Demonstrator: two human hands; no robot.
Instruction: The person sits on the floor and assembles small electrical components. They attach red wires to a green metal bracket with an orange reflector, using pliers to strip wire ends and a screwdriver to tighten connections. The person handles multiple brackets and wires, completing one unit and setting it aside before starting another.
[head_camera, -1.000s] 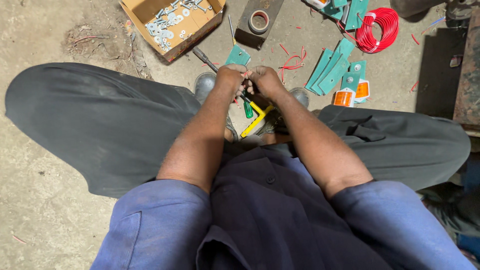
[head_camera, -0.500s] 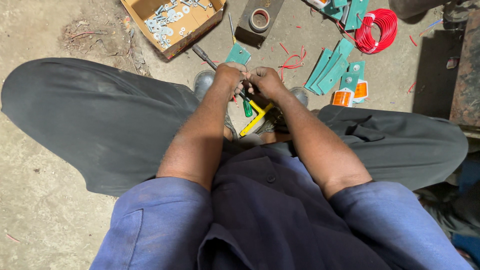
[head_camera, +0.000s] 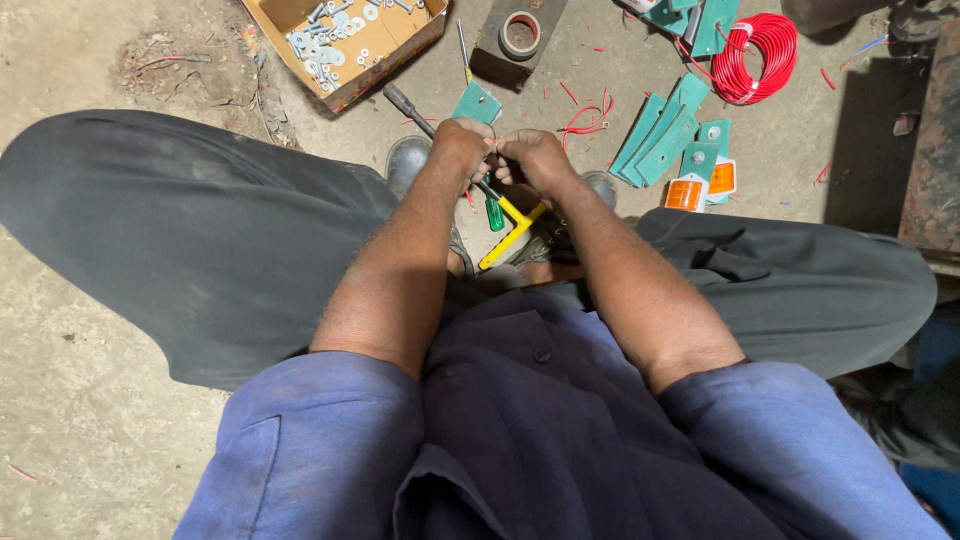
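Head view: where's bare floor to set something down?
Bare concrete floor lies outside the left trouser leg. A smaller gap sits between the tape roll and the red wire coil. Around both hands, the cardboard box, green plates and wire scraps crowd it.

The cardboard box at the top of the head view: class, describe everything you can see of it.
The cardboard box is brown, shallow and open-topped, lying on the concrete floor at a slant, its far end cut off by the frame. Inside lie many small silvery washers, nuts and bolts, loosely scattered. Its near wall looks worn. A dark-handled tool lies just beside its near corner. Neither hand touches it.
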